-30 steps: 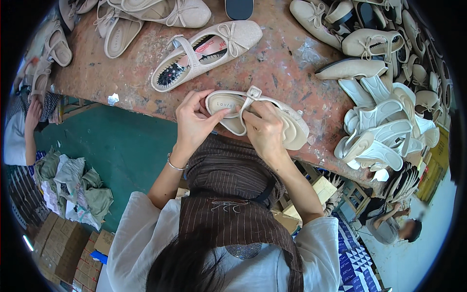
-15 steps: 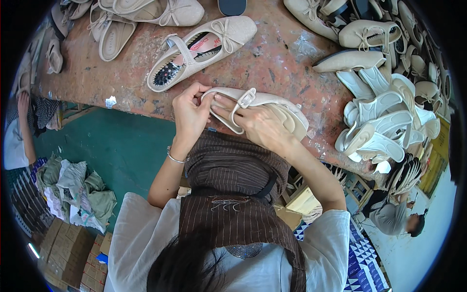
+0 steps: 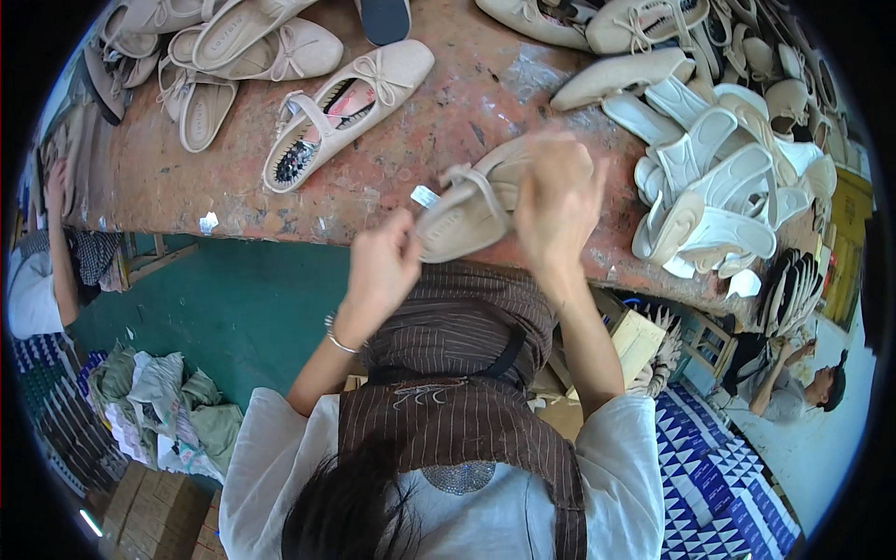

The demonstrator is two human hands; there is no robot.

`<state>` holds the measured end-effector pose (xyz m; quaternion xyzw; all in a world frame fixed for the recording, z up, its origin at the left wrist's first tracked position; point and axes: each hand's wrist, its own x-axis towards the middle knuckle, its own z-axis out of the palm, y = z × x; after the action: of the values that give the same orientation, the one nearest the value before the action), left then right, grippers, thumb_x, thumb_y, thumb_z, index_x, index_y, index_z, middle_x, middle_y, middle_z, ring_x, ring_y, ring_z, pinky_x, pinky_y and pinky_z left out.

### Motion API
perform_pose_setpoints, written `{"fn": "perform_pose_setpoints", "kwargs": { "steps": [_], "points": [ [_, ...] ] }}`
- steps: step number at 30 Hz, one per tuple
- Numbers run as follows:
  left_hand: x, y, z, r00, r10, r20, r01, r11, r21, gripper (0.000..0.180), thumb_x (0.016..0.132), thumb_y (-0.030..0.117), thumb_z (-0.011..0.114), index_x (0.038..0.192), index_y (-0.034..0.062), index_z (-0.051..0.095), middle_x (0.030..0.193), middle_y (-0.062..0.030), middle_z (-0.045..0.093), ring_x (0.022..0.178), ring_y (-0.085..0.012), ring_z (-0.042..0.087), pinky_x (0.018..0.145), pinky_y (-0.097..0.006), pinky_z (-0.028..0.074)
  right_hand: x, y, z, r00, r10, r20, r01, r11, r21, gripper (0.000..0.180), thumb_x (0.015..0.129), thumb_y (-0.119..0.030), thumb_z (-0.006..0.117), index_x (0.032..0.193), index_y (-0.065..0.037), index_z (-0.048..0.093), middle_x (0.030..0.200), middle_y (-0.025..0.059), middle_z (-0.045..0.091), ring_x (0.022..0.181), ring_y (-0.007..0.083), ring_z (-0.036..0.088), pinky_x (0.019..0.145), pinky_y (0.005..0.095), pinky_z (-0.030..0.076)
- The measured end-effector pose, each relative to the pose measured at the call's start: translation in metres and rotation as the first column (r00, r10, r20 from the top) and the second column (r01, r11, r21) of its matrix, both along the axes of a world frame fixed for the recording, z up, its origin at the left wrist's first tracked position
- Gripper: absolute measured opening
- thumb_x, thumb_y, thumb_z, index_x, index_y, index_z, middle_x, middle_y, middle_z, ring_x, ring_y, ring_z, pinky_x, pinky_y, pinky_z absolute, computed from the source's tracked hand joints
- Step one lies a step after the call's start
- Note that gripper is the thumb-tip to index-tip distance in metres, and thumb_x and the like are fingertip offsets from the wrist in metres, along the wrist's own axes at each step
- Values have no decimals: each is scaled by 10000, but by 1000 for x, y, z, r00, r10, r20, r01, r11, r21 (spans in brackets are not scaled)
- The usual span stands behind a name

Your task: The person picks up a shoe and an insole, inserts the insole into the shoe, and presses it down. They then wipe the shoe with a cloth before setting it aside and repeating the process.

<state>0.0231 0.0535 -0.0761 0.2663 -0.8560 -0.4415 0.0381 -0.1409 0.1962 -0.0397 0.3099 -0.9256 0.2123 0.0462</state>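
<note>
A beige strapped flat shoe lies tilted at the table's near edge, its heel toward my left hand and its toe toward my right. A pale insole lies inside it, and a strap crosses over the opening. My left hand is closed, thumb and fingers pinched at the heel rim. Over the toe end is my right hand, smeared by motion, so its grip does not show; it hides most of the toe. Beyond, a second beige strapped shoe shows its dark, stitched inside, without a pale insole.
Loose white insoles are heaped on the table at right, with more beige shoes behind them. Finished-looking shoes pile up at the far left. Other people work at either side. Cloth lies at lower left.
The shoe has turned so its opening faces up, showing the insole. My right hand has moved from inside the shoe to the toe end; my left hand has lowered beside the heel.
</note>
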Motion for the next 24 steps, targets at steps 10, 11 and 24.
{"fn": "perform_pose_setpoints", "kwargs": {
  "steps": [10,11,24],
  "points": [
    [-4,94,4,858,-514,-7,470,791,-392,523,766,240,739,1212,-9,629,1336,-214,534,1342,-394,417,1146,-598,258,41,39,9,946,227,232,-171,956,-238,280,650,100,685,810,-21,490,1268,252,618,1266,427,551,1045,516,456],
    [-6,96,2,828,-551,100,542,744,-391,589,818,277,682,1323,-6,569,1385,-214,497,1385,-403,357,1176,-620,175,54,47,3,930,219,295,-188,974,-130,319,669,107,661,952,6,554,1292,249,609,1288,415,537,1143,566,322],
    [-6,100,-16,835,-525,164,531,692,-489,512,862,192,607,1279,-104,568,1395,-256,495,1413,-397,357,1155,-561,290,27,21,-31,980,188,67,-189,982,11,561,771,15,585,1331,-29,574,1324,297,541,1263,416,523,1158,618,233]
  ]
}}
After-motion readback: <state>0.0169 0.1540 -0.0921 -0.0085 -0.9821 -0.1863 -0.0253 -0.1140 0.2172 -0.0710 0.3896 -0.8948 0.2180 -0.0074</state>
